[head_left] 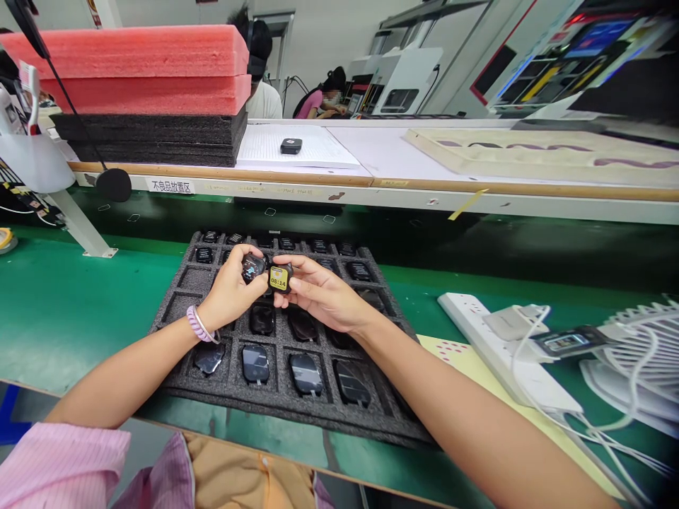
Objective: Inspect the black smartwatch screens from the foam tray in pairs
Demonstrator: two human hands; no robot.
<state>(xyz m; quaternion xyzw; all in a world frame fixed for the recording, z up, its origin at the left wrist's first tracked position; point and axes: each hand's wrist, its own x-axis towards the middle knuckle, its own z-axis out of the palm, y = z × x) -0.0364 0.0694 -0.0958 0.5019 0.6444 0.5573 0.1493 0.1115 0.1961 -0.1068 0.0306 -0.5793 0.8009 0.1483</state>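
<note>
Side by side above a foam tray, my two hands each grip a strapless smartwatch. Between the thumb and fingers of my left hand is a smartwatch with a dark face and small coloured marks. My right hand pinches a smartwatch with a yellow face reading 08:14. The two watches are very close; I cannot tell whether they touch. Below, the grey tray's compartments hold several dark watch bodies, while some pockets at the left have nothing in them. My forearms and hands hide part of the tray.
A power strip with cables and a white fan stand at the right. On the shelf are stacked red foam, a small black device on paper, and a beige tray. Two people sit beyond.
</note>
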